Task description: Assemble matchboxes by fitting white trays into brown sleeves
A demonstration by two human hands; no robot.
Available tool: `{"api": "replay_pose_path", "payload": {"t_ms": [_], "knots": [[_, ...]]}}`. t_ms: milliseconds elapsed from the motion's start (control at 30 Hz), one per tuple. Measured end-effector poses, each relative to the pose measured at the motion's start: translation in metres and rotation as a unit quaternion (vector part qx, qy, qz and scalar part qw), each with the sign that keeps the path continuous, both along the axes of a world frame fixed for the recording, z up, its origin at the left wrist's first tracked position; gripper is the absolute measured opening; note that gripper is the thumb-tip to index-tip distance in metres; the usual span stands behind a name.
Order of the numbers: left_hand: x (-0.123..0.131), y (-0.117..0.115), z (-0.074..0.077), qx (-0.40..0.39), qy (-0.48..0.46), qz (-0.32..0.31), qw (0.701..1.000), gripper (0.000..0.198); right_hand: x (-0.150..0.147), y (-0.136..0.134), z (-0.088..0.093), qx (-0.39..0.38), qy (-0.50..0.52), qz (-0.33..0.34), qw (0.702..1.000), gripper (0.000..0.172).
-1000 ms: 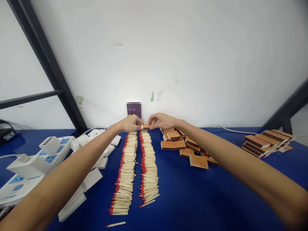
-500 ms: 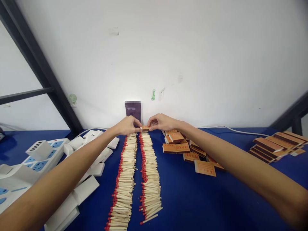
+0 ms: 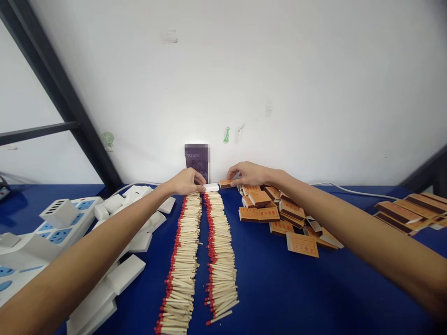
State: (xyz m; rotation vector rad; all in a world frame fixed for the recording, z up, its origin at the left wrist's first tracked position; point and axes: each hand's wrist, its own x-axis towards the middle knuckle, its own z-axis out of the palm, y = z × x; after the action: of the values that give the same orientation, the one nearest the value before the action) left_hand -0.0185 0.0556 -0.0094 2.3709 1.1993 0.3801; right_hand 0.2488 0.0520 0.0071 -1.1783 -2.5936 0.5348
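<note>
My left hand [image 3: 190,181] pinches the left end of a white matchbox tray [image 3: 211,187] at the far end of the match rows. Just to its right, my right hand [image 3: 246,173] grips an orange matchbox sleeve [image 3: 226,184], which is apart from the tray. Two long rows of red-headed matches, a left row [image 3: 181,260] and a right row [image 3: 221,251], run from the tray towards me. Beside my right forearm lies a loose pile of orange matchbox sleeves [image 3: 268,214]. Whether the tray holds anything cannot be seen.
White tray-like pieces [image 3: 125,274] are heaped at left, beside a white power strip [image 3: 57,235] with a plugged-in adapter [image 3: 60,215]. A phone [image 3: 197,163] leans on the wall. More matchboxes [image 3: 398,211] are stacked at far right, and a white cable [image 3: 352,190] runs along the wall.
The orange sleeve has come off the white tray and moved right with my right hand. My left hand keeps hold of the tray, now uncovered. The view has shifted slightly.
</note>
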Motion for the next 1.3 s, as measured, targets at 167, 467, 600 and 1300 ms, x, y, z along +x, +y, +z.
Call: {"api": "replay_pose_path", "payload": {"t_ms": [167,467,600,1300], "knots": [[0.002,-0.003,0.002,0.002,-0.007,-0.004,1.0,0.032,0.007,-0.018,0.01,0.031,0.054,-0.042,0.997,0.019],[-0.012,-0.034,0.04,0.07,0.011,0.024,0.997,0.038,0.035,-0.105,0.021,0.152,0.085,-0.143,0.974,0.027],[-0.037,-0.073,0.05,0.146,0.09,0.066,0.983,0.044,0.048,-0.155,-0.012,0.136,-0.009,-0.091,0.986,0.021],[-0.112,-0.147,0.014,0.234,0.223,0.259,0.91,0.052,-0.091,-0.019,-0.032,0.189,-0.123,0.072,0.972,0.033]]}}
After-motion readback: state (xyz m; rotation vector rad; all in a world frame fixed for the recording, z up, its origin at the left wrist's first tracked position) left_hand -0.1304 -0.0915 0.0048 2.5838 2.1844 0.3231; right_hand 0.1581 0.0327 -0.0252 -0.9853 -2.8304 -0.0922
